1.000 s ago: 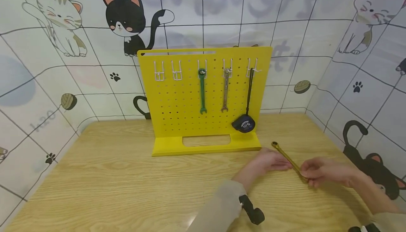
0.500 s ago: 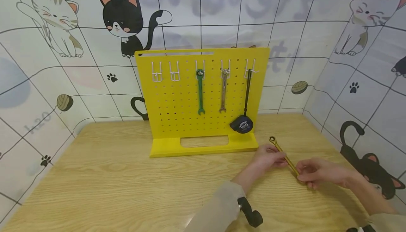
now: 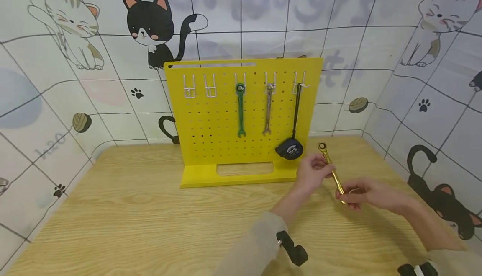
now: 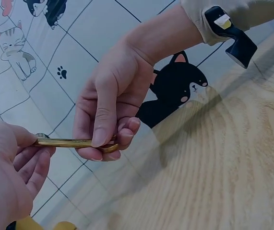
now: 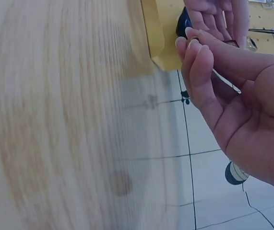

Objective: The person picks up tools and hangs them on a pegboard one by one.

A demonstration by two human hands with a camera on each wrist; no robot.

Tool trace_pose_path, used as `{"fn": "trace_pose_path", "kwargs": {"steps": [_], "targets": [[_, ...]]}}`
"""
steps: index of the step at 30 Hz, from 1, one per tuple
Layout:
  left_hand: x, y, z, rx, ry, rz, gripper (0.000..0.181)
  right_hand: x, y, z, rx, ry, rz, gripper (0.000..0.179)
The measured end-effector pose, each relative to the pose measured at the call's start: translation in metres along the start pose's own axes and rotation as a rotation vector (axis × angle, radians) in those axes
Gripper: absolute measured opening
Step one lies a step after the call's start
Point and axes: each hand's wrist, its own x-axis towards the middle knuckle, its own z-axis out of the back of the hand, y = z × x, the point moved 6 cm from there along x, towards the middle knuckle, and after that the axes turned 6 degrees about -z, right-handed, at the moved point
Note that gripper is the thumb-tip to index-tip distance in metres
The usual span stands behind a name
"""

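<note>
A shiny gold combination wrench (image 3: 336, 179) slants above the right part of the table, ring end up and away. My left hand (image 3: 311, 173) pinches it just below the ring. The lower end is pinched between thumb and fingers of my right hand (image 3: 370, 193), which partly hide it. In the left wrist view, the right thumb presses flat on the wrench (image 4: 65, 143). Left of the hands stands a yellow pegboard (image 3: 211, 146); on its hooks hang a green wrench (image 3: 240, 110), a silver wrench (image 3: 268, 110) and a black tape measure (image 3: 291, 148) on a strap.
Two white hooks (image 3: 189, 86) at the pegboard's left hold nothing. The wooden table (image 3: 143, 217) spreads in front and to the left. Walls with a cat-print covering (image 3: 421, 112) close off the back and the sides.
Both hands have lifted the gold wrench and moved it up and a little left, toward the pegboard. My left hand, first beside the wrench, now grips it near the ring.
</note>
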Motion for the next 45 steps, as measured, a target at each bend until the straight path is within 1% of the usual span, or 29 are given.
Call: {"fn": "trace_pose_path", "kwargs": {"steps": [5,7,9,14,17,22,24,28,30,35,40,45], "targets": [[0.003,-0.014,0.009,0.014,0.050,-0.083,0.012,0.007,0.014,-0.003,-0.025,-0.025,0.050,0.020],[0.003,-0.020,0.012,0.010,0.071,-0.106,0.011,0.009,0.019,-0.004,-0.030,-0.039,0.065,0.019],[0.002,-0.024,0.016,0.001,0.083,-0.108,0.011,0.012,0.023,-0.005,-0.037,-0.057,0.082,0.018],[0.001,-0.030,0.028,-0.003,0.104,-0.096,0.011,0.021,0.031,-0.008,-0.095,-0.123,0.107,0.017],[0.001,-0.033,0.037,0.003,0.130,-0.112,0.012,0.026,0.037,-0.010,-0.112,-0.164,0.112,0.015],[0.002,-0.042,0.051,-0.021,0.166,-0.156,0.019,0.033,0.048,-0.015,-0.125,-0.224,0.155,0.011],[0.001,-0.044,0.057,-0.022,0.167,-0.159,0.019,0.036,0.050,-0.018,-0.130,-0.235,0.166,0.010],[-0.001,-0.050,0.067,-0.012,0.156,-0.134,0.018,0.045,0.055,-0.022,-0.141,-0.250,0.183,0.010],[-0.002,-0.054,0.074,-0.009,0.147,-0.126,0.017,0.049,0.060,-0.025,-0.145,-0.254,0.209,0.009],[-0.002,-0.064,0.089,0.016,0.126,-0.139,0.018,0.062,0.072,-0.033,-0.132,-0.269,0.235,0.009],[-0.001,-0.071,0.107,0.038,0.103,-0.154,0.019,0.075,0.079,-0.040,-0.127,-0.291,0.218,0.009],[-0.002,-0.078,0.126,0.068,0.098,-0.162,0.019,0.089,0.085,-0.047,-0.125,-0.310,0.204,0.010]]}}
